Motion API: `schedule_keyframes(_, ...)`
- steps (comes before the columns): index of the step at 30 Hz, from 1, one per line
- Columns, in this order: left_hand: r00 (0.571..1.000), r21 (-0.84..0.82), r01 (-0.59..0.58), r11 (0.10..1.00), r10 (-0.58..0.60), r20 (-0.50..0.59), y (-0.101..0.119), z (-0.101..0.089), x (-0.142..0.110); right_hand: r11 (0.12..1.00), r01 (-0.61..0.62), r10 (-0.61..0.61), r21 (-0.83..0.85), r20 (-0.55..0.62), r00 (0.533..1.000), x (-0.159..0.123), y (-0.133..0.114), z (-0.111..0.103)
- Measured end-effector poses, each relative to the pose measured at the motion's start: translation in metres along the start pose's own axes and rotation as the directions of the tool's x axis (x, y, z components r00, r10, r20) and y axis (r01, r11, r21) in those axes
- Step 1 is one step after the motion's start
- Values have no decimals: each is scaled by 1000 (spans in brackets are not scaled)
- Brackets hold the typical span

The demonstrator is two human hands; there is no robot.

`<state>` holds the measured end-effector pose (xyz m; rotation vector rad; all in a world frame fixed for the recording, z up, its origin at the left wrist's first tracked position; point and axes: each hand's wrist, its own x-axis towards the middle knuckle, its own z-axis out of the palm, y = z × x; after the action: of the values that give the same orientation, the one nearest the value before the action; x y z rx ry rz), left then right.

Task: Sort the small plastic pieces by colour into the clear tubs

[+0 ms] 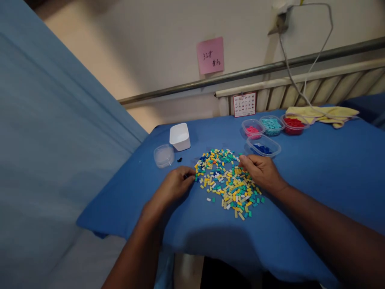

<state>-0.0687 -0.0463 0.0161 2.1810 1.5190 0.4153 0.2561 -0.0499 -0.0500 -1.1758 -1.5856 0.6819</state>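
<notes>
Left hand (176, 185) rests on the blue-cloth surface (315, 176), fingers curled together, tips at the left edge of the scattered pile of small yellow, green, white and blue plastic bricks (228, 180); can't tell if it pinches one. Right hand (261, 170) sits on the pile's right edge, fingers bunched. Just beyond it: clear tub of dark blue pieces (263, 145). Left of pile: clear round lid (164, 155), white square cup (179, 136). Farther back: tubs of pink (253, 127), teal (271, 124), red (294, 124) pieces. Pink sticky note (210, 55) on wall.
</notes>
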Motion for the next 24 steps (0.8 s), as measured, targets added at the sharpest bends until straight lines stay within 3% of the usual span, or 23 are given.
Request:
schedule_keyframes(5,995,82,-95,992,94,24,-1,17,-4,999,-45,45,3,-6,999,-2,5,0)
schedule_keyframes(9,997,175,-77,982,76,12,5,16,-6,996,-78,75,42,62,995,-4,7,-6)
schedule_keyframes(15,997,137,-67,988,70,-19,39,13,3,990,-118,110,81,97,989,-7,2,-12)
schedule_keyframes(20,959,294,-278,914,249,133,62,25,39,991,-108,100,80,93,991,-10,1,-14)
schedule_keyframes(24,927,393,-351,850,258,270,58,30,61,1000,22,-24,15,155,988,-20,-5,-24)
